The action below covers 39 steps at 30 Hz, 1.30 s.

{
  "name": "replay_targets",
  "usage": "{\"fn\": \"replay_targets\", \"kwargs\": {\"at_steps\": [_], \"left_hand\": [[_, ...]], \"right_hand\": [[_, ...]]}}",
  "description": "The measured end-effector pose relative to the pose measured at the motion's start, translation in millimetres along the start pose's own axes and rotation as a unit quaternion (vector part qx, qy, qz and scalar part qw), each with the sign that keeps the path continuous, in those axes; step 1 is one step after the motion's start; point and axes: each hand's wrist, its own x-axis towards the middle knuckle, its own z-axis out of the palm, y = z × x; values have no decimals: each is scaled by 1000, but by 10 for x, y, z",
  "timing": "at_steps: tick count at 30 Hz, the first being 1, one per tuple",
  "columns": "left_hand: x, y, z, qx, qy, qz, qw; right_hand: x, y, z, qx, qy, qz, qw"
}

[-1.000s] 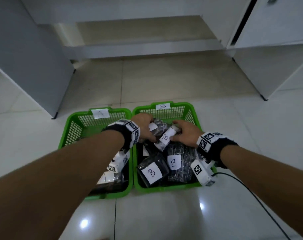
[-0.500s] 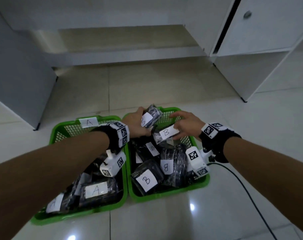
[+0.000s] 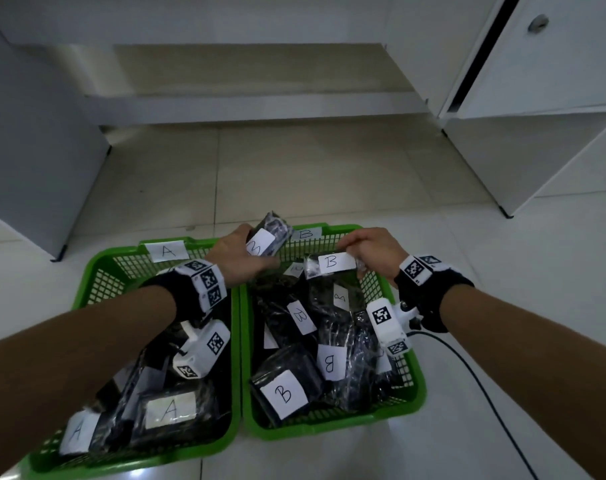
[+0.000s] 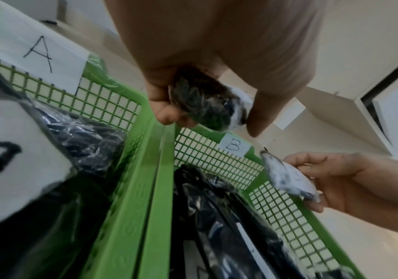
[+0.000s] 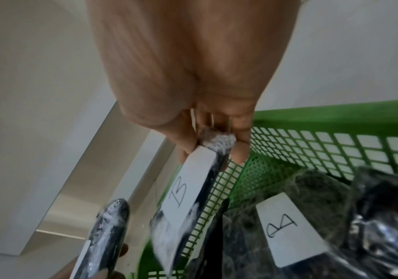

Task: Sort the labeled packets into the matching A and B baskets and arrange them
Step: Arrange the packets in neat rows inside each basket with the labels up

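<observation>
left hand (image 3: 240, 258): wrapped around a dark B packet (image 3: 272, 233), thumb on one side, fingers on the other, grip clamped. In the left wrist view the packet (image 4: 207, 105) is seen end-on between thumb and fingertips.

left packet, where: held up over the far left corner of the B basket (image 3: 412, 393), right next to the rim shared with the A basket (image 3: 97, 271). Long axis is tilted up and away, far end poking past the basket's far wall.

right hand (image 3: 370, 251): second B packet (image 3: 329, 264) is pinched at its right end, grip clamped on it. The right wrist view shows the pinch on the sealed end, label (image 5: 188, 186) facing the camera.

right packet, where: held over the far right part of the B basket, long axis running left-right, free end pointing toward the left hand. The two packets are near each other but not touching, as far as can be told.

pile below: more B packets are lying loose and crooked in the B basket, A packets in the A basket.

key relation: both held packets are already above the right basket, so probably only a drop straight down is needed. The far end looks less filled than the near end, so that's likely the spot.

watch out: the left packet sits closest to the A/B divider, so it could be slipped onto the wrong side.
</observation>
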Motion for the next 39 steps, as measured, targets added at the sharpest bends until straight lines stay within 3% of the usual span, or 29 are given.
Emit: {"fn": "replay_targets", "kwargs": {"at_steps": [3, 6, 8, 12, 16, 19, 21, 24, 31, 35, 39], "left_hand": [[-19, 49, -37, -51, -28, -3, 998], [-136, 131, 1, -1, -83, 42, 996], [-241, 183, 55, 39, -117, 59, 991], [-408, 233, 245, 72, -159, 109, 979], [-521, 142, 385, 151, -162, 172, 960], [-541, 83, 477, 205, -146, 162, 954], [-522, 91, 516, 185, -125, 143, 964], [-512, 91, 494, 156, -93, 129, 975], [-589, -38, 429, 218, -35, 57, 974], [-632, -107, 424, 294, -45, 111, 948], [-631, 13, 344, 329, 3, 146, 933]], "right_hand": [[-31, -54, 84, -34, -127, 32, 991], [-154, -20, 237, -123, -214, 47, 968], [-225, 24, 294, -124, -204, 41, 970], [-329, 104, 344, -5, -189, 69, 980], [-346, 103, 298, 46, -161, 89, 982], [-304, 122, 247, -32, -86, 47, 995], [-257, 153, 261, -180, -48, -26, 982], [-238, 196, 314, -315, -95, -60, 942], [-104, 219, 321, -276, -162, 51, 946], [-68, 173, 258, -268, -138, 47, 952], [-109, 81, 102, -213, -140, 38, 966]]}}
